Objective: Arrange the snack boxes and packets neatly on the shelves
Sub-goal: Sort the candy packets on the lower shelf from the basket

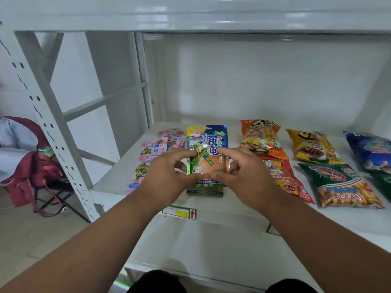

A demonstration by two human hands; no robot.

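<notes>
A blue and green turtle packet (208, 142) stands near the front of the white shelf (222, 212), on top of another like it. My left hand (167, 176) pinches its left edge and my right hand (243, 176) pinches its right edge, thumbs low and fingers curled on top. Several pink turtle packets (155, 151) lie overlapping just left of it. To the right lie an orange packet (262, 138), a red tomato packet (283, 178), a yellow packet (313, 146), a green prawn cracker packet (342, 185) and a blue packet (372, 151).
The shelf's white perforated upright (53, 127) rises at the left. Beyond it a red bag (31, 172) sits on a folding chair. The board of the shelf above (190, 17) hangs low overhead. A green price label (179, 212) is fixed to the shelf's front edge.
</notes>
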